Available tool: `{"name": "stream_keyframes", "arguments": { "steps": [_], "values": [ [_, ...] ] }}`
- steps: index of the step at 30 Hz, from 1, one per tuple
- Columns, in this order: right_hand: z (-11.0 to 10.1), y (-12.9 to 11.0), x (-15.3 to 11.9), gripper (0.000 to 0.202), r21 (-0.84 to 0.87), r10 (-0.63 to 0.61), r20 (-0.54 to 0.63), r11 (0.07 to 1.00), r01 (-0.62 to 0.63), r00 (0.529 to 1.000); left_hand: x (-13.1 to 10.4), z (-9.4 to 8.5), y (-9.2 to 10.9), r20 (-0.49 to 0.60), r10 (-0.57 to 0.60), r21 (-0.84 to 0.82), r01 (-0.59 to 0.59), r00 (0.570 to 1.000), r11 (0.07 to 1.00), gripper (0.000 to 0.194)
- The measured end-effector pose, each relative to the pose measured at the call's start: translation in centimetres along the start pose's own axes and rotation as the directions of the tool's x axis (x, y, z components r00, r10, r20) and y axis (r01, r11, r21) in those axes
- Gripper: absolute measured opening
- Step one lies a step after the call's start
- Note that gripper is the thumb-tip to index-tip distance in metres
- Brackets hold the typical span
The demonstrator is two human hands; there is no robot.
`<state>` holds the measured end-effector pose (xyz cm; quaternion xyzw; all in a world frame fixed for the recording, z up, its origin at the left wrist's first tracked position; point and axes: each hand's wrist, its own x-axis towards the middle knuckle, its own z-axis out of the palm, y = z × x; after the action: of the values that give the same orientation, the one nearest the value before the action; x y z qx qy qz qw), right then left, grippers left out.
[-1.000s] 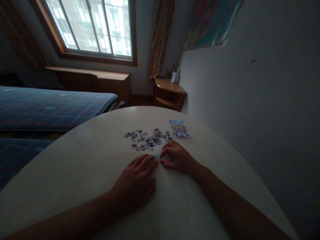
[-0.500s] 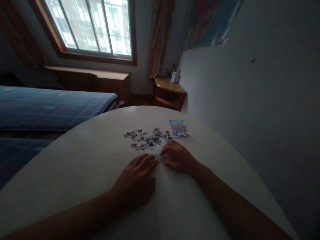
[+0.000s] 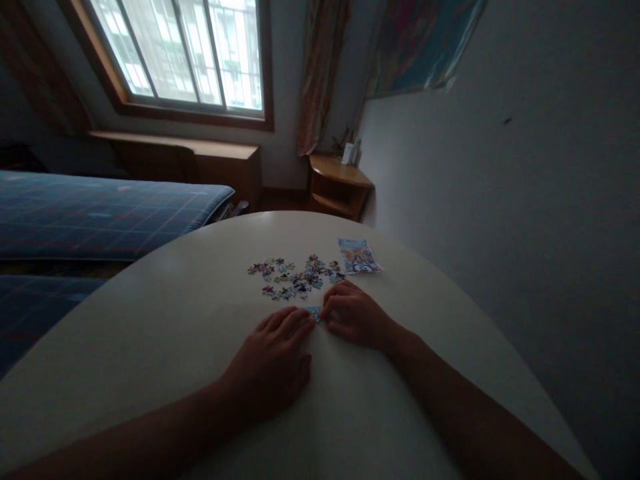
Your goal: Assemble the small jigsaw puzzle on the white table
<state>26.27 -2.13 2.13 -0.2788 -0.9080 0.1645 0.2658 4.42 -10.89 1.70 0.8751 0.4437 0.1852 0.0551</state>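
Left hand: the left hand point(image 3: 273, 360) lies palm down on the tabletop point(image 3: 175, 320), fingers stretched out flat and only slightly spread, closed on nothing. Its fingertips point(image 3: 305, 323) reach up to the near edge of the small joined puzzle pieces point(image 3: 314, 311).

Right hand: the right hand point(image 3: 353, 317) rests on the tabletop with its fingers curled in and bunched together, the tips point(image 3: 326, 313) pressed against the right side of the small joined puzzle pieces. Whether it pinches a piece or only pushes on it cannot be told; the light is dim and the pieces are tiny.

Small joined puzzle pieces: a little blue patch lying flat on the tabletop, right between the two sets of fingertips and touched from both sides.

Loose puzzle pieces: the loose puzzle pieces point(image 3: 293, 277) lie scattered in a wide cluster just beyond both hands, flat on the tabletop, apart from the left hand and near the knuckles of the right hand.

Picture card: a colourful picture card point(image 3: 359, 256) lies flat to the right of the loose cluster, beyond the right hand and not touched.

Tabletop: pale and rounded, set close to the wall on the right.

Room behind: a bed point(image 3: 100, 213) with a blue checked cover on the left, a window point(image 3: 190, 53) above a wooden ledge, and a small wooden corner shelf point(image 3: 337, 183) by the curtain point(image 3: 320, 73).
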Motion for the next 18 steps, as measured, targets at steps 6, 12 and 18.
{"name": "stream_keyframes", "arguments": {
  "steps": [6,12,18],
  "values": [
    [0.1,0.3,0.3,0.017,-0.030,0.102,-0.265,0.993,-0.114,0.959,0.1,-0.3,0.2,0.034,-0.027,0.002,0.027,0.999,1.000,0.045],
    [-0.6,2.0,0.5,0.020,0.238,0.484,-0.600,0.868,-0.435,0.637,-0.2,0.2,0.0,0.009,-0.015,0.033,0.014,1.000,0.999,0.053],
    [-0.2,2.8,0.4,0.023,0.283,0.544,-0.584,0.832,-0.477,0.602,-0.1,0.0,0.0,0.037,-0.021,0.045,0.019,0.999,0.999,0.053]
  ]
}}
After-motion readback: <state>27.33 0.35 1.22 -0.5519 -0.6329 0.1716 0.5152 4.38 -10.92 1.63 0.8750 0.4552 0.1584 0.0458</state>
